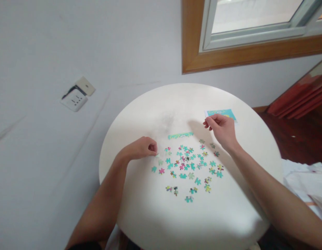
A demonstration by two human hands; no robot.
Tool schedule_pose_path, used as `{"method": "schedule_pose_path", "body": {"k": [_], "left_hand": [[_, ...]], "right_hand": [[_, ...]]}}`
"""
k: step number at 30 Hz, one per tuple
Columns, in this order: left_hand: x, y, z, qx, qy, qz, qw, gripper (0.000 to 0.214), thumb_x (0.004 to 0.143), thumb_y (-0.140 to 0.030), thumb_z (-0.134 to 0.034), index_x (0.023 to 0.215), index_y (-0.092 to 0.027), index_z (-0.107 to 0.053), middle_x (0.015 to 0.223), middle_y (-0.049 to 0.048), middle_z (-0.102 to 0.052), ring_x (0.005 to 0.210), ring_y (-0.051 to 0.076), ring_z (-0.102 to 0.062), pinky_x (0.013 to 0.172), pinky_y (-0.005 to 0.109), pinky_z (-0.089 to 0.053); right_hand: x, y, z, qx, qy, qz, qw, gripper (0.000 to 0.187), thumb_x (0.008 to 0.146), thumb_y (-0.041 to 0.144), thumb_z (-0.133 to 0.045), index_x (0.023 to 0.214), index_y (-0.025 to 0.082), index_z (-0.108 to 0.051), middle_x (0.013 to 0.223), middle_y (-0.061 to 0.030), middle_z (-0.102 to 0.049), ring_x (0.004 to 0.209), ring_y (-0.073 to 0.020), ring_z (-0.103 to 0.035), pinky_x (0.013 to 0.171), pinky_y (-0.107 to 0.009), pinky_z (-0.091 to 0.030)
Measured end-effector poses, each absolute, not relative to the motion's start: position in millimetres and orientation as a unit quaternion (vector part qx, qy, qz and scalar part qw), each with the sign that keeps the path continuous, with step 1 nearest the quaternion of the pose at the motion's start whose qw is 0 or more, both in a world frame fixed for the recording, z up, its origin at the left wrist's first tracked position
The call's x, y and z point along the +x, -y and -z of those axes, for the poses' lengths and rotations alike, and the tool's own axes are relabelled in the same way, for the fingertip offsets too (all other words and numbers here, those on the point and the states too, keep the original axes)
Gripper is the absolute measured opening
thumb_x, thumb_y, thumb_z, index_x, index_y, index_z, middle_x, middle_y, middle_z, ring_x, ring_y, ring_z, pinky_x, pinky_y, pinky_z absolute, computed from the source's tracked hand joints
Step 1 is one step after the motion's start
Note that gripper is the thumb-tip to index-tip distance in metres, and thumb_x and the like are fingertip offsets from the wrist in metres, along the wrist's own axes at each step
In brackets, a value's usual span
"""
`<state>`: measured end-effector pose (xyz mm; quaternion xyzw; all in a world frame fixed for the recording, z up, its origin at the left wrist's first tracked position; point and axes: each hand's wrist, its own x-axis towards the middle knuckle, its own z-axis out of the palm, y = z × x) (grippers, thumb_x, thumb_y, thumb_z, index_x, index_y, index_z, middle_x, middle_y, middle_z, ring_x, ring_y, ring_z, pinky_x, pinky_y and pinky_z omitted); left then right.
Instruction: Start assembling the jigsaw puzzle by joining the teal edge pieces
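Table (142,208), round and white, set against a pale wall (140,38); upon it, as seen from here, one jigsaw, mostly apart. Item: loose puzzle pieces (192,166), teal, pink, yellow and pale green, scattered over the middle of the top, between the person's forearms. Item: joined strip (180,135), teal and yellow, lying just beyond the scatter. Item: picture card (228,113), mainly teal, flat near the far right edge, partly covered by a hand. Left hand (142,147): low at the left side of the scatter, fingers curled, thumb and forefinger tips at a pale piece (158,155); whether they grip it, I cannot tell. Right hand (223,128): above the table before the card, thumb and forefinger tips pressed together, other fingers bent; whether anything is pinched there, I cannot tell. Surroundings: wall socket (74,100), wood-framed window (191,52), red curtain (301,92).
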<state>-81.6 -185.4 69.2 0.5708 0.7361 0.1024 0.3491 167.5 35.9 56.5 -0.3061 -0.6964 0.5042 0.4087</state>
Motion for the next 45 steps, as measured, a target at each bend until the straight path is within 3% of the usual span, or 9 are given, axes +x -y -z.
{"method": "schedule_pose_path", "body": {"k": [6, 11, 19, 29, 45], "left_hand": [[-75, 184, -72, 0.573, -0.748, -0.092, 0.321, 0.008, 0.070, -0.020, -0.062, 0.066, -0.017, -0.069, 0.060, -0.0011, -0.064, 0.058, 0.013, -0.056, 0.055, 0.022, -0.038], [-72, 182, -72, 0.602, -0.718, -0.138, 0.319, 0.009, 0.076, -0.023, -0.064, 0.072, -0.017, -0.070, 0.064, -0.0012, -0.066, 0.061, 0.012, -0.058, 0.057, 0.022, -0.040], [-52, 167, -65, 0.646, -0.688, -0.284, 0.169, 0.016, 0.092, -0.027, -0.057, 0.091, -0.020, -0.072, 0.084, 0.0009, -0.070, 0.070, 0.012, -0.058, 0.066, 0.023, -0.043], [-47, 162, -59, 0.614, -0.710, -0.326, 0.111, 0.012, 0.090, -0.023, -0.057, 0.088, -0.019, -0.069, 0.082, -0.0002, -0.069, 0.072, 0.012, -0.058, 0.066, 0.024, -0.044], [-44, 159, -54, 0.614, -0.714, -0.316, 0.113, 0.017, 0.091, -0.028, -0.055, 0.089, -0.018, -0.068, 0.085, 0.0028, -0.069, 0.077, 0.015, -0.060, 0.071, 0.026, -0.046]], "right_hand": [[174, -57, -51, -0.331, 0.694, -0.464, 0.439, 0.018, 0.081, 0.029, -0.064, 0.070, 0.016, -0.070, 0.064, -0.0047, -0.069, 0.053, -0.0125, -0.059, 0.050, -0.026, -0.046], [177, -71, -45, -0.341, 0.684, -0.456, 0.457, 0.016, 0.080, 0.028, -0.064, 0.071, 0.016, -0.070, 0.066, -0.0059, -0.069, 0.053, -0.0129, -0.059, 0.050, -0.026, -0.046], [179, -83, -37, -0.358, 0.688, -0.446, 0.446, 0.017, 0.078, 0.028, -0.063, 0.069, 0.016, -0.069, 0.066, -0.0059, -0.070, 0.052, -0.0128, -0.059, 0.051, -0.026, -0.047], [180, -80, -42, -0.358, 0.704, -0.444, 0.423, 0.017, 0.079, 0.026, -0.062, 0.068, 0.015, -0.069, 0.063, -0.0052, -0.068, 0.051, -0.0122, -0.057, 0.051, -0.026, -0.046], [179, -80, -43, -0.362, 0.718, -0.427, 0.413, 0.015, 0.078, 0.025, -0.060, 0.068, 0.017, -0.068, 0.064, -0.0053, -0.068, 0.053, -0.0133, -0.058, 0.051, -0.027, -0.047]]}}
